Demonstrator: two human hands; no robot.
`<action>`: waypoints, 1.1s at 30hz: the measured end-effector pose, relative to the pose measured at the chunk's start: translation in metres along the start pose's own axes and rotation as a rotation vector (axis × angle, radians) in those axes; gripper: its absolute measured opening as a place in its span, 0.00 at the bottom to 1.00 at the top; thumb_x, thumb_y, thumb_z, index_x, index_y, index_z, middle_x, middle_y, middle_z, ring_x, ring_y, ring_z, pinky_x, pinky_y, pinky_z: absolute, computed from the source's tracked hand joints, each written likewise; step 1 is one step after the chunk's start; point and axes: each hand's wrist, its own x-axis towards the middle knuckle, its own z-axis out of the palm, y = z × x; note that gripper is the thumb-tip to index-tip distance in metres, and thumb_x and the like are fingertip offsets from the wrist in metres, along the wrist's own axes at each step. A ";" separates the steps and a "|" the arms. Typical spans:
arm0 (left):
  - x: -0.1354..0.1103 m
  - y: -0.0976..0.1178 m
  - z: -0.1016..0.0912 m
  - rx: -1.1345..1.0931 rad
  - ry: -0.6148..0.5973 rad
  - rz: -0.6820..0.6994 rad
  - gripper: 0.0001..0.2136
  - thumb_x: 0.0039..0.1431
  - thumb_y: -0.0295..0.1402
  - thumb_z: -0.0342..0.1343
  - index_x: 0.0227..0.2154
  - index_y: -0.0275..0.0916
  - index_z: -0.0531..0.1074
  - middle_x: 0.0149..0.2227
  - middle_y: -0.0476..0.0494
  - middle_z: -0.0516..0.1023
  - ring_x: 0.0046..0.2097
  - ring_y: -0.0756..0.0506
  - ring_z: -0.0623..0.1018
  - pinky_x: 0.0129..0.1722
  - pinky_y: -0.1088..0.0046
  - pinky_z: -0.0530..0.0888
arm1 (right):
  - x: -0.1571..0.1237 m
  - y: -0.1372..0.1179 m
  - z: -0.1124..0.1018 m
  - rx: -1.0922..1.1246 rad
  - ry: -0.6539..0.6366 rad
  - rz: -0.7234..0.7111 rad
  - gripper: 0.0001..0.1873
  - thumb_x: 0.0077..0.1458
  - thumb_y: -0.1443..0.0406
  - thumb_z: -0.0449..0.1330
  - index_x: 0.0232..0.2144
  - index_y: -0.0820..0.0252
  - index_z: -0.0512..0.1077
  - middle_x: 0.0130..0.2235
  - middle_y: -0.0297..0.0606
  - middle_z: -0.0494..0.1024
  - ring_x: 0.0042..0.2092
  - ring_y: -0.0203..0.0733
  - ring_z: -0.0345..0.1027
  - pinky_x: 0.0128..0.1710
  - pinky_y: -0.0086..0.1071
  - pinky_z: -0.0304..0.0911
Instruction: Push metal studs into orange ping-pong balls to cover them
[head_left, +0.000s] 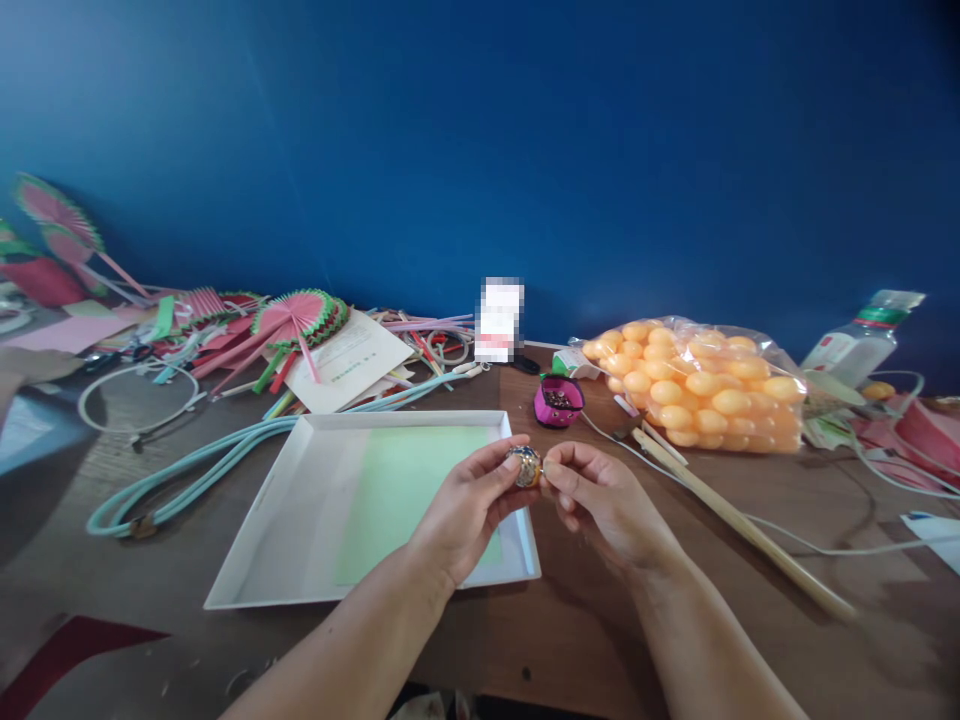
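Over the right edge of a white tray with pale green paper in it, my left hand grips a small ball studded with shiny gold and dark pieces. A bit of orange shows on the ball's right side. My right hand is closed, thumb and index fingertip pinched together against that side; whatever they pinch is too small to make out. Just beyond the hands stands a small magenta fabric container holding tiny dark pieces.
A clear bag of orange balls lies at the back right, near a wooden stick and a bottle. To the left are light-blue tubing, pink paper fans and papers. A blue wall rises behind.
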 end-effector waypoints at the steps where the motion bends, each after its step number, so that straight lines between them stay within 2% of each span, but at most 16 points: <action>1: 0.000 0.000 0.000 0.001 0.000 0.003 0.17 0.51 0.31 0.62 0.46 0.35 0.73 0.39 0.40 0.78 0.38 0.49 0.76 0.43 0.71 0.73 | 0.000 0.000 0.000 0.000 0.000 -0.003 0.11 0.51 0.59 0.65 0.29 0.60 0.69 0.20 0.28 0.67 0.19 0.29 0.56 0.16 0.23 0.55; 16: 0.000 0.000 0.001 0.028 0.016 0.008 0.19 0.50 0.32 0.63 0.46 0.34 0.73 0.37 0.41 0.78 0.37 0.49 0.76 0.43 0.69 0.73 | -0.001 -0.003 0.004 0.014 0.012 0.016 0.12 0.47 0.59 0.66 0.27 0.60 0.70 0.23 0.29 0.69 0.21 0.30 0.59 0.20 0.25 0.60; 33: 0.001 -0.002 -0.001 0.107 0.009 0.077 0.20 0.49 0.34 0.63 0.45 0.34 0.74 0.36 0.41 0.77 0.38 0.48 0.75 0.44 0.66 0.72 | 0.001 0.005 -0.001 -0.076 -0.026 -0.025 0.11 0.51 0.59 0.64 0.30 0.59 0.68 0.21 0.27 0.66 0.22 0.31 0.63 0.25 0.28 0.64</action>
